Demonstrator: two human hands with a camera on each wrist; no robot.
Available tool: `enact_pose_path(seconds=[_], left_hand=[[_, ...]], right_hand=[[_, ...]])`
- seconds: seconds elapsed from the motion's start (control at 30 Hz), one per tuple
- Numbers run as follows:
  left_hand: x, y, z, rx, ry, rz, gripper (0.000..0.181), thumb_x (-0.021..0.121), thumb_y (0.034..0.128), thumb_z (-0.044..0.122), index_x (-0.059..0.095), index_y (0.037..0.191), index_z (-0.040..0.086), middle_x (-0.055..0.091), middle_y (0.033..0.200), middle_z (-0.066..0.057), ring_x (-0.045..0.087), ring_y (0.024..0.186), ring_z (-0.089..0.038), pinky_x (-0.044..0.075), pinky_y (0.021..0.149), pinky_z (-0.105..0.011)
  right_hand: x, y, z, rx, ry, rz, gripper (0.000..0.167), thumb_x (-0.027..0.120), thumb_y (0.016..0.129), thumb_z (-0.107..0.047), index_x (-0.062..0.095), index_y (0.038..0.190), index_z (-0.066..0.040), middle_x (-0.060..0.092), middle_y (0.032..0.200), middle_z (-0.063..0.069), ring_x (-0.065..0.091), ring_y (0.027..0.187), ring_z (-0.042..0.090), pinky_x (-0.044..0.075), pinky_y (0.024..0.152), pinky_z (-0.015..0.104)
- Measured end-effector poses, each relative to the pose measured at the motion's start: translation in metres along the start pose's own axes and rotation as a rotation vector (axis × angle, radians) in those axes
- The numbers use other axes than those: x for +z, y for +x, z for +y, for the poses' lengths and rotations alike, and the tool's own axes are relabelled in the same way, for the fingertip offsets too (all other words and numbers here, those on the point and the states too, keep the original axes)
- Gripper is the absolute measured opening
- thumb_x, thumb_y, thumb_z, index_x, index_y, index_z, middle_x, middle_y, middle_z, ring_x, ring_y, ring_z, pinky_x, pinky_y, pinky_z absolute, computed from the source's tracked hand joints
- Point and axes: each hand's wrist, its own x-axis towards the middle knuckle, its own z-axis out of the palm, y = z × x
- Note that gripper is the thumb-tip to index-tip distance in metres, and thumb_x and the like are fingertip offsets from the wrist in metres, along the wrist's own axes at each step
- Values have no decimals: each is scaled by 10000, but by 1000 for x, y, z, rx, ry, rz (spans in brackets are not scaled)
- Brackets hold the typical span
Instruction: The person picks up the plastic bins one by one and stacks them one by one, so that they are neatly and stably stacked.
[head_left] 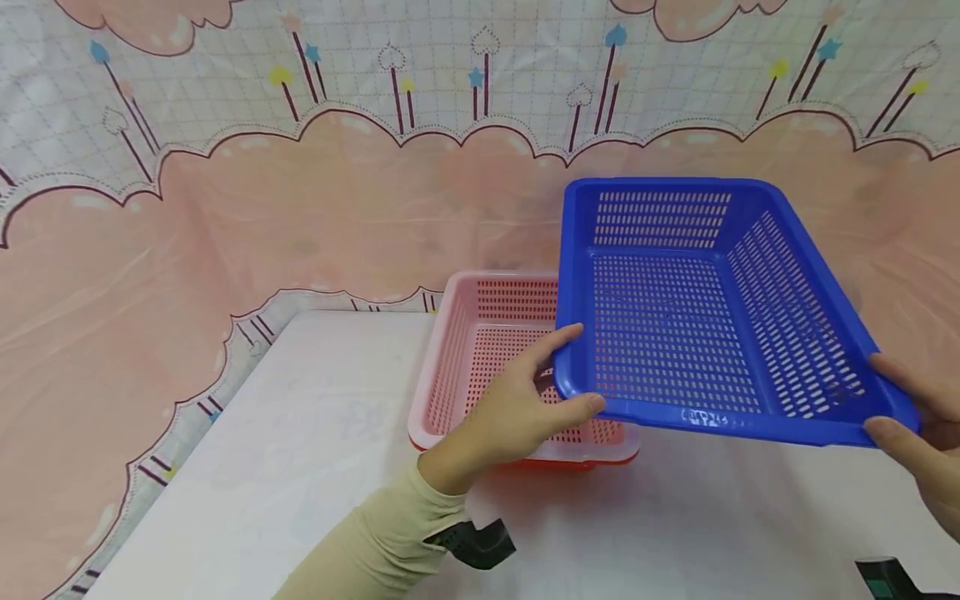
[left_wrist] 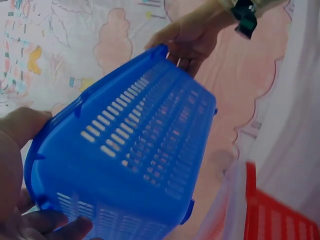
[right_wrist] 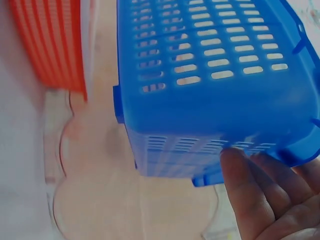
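A blue plastic basket (head_left: 660, 325) with slotted walls is held up in the air, tilted so that its inside faces the head camera. My left hand (head_left: 517, 404) grips its near left corner, thumb over the rim and fingers against the outer wall. At the near right corner my right hand (head_left: 926, 433) holds the rim, partly cut off by the frame edge. In the right wrist view, fingers (right_wrist: 240, 185) press the slotted outer side. Behind and below, a pink basket (head_left: 442, 358) sits in a red basket (head_left: 577, 465), partly hidden by the blue one and my left hand.
The pink and red baskets stand on a white table (head_left: 322, 417). A cloth backdrop (head_left: 360, 200) printed with pink scallops and candles hangs behind the table and along its left side. Dark straps (head_left: 480, 546) are on the wrists.
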Motion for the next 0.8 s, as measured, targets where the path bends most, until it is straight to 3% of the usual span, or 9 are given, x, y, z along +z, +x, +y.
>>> enact_pose_path(seconds=[0.07, 0.13, 0.23, 0.37, 0.43, 0.6, 0.8], left_hand=[[-13, -6, -1, 4, 25, 1, 767, 756, 878, 186, 379, 1544, 140, 453, 1453, -178, 571, 1216, -347, 555, 879, -333], [-26, -13, -3, 7, 36, 1, 762, 744, 879, 175, 375, 1544, 117, 444, 1456, -193, 560, 1223, -358, 547, 901, -354], [-43, -22, -7, 19, 54, 20, 748, 735, 882, 156, 381, 1536, 79, 467, 1433, -214, 569, 1212, -358, 537, 925, -383], [-61, -30, -12, 42, 91, 51, 732, 744, 881, 131, 401, 1522, 52, 470, 1440, -233, 575, 1219, -363, 512, 963, -429], [-69, -34, -14, 51, 118, 62, 726, 744, 881, 128, 406, 1518, 45, 448, 1459, -244, 567, 1230, -382, 503, 971, -446], [-89, -45, -19, 52, 166, 78, 719, 733, 887, 119, 397, 1516, 30, 412, 1478, -273, 552, 1237, -424, 494, 971, -467], [-108, -58, -24, 43, 230, 100, 705, 712, 906, 145, 384, 1517, 17, 394, 1494, -287, 552, 1230, -448, 487, 971, -499]], right_hand=[[13, 2, -6, -33, 176, -11, 569, 486, 895, 263, 455, 1438, 96, 596, 1355, -60, 629, 1059, -39, 491, 774, 102], [24, 2, -13, -33, 285, -22, 560, 500, 873, 282, 482, 1408, 116, 625, 1323, -27, 651, 1048, 7, 507, 761, 122], [38, 2, -22, -28, 252, -54, 585, 534, 860, 283, 495, 1411, 91, 648, 1273, -49, 675, 997, 34, 520, 740, 133], [56, 4, -36, -6, 41, -78, 626, 595, 851, 255, 502, 1432, 42, 634, 1246, -140, 674, 959, -10, 525, 722, 133], [66, 6, -40, 2, 40, -82, 628, 608, 846, 251, 501, 1430, 49, 646, 1230, -133, 681, 950, -2, 531, 726, 143], [88, 7, -45, 28, 200, -99, 614, 624, 832, 252, 523, 1407, 63, 686, 1185, -65, 705, 935, 61, 543, 738, 171], [110, 10, -48, 55, 143, -148, 576, 664, 854, 186, 500, 1401, 107, 671, 1155, -139, 697, 923, 45, 552, 734, 183]])
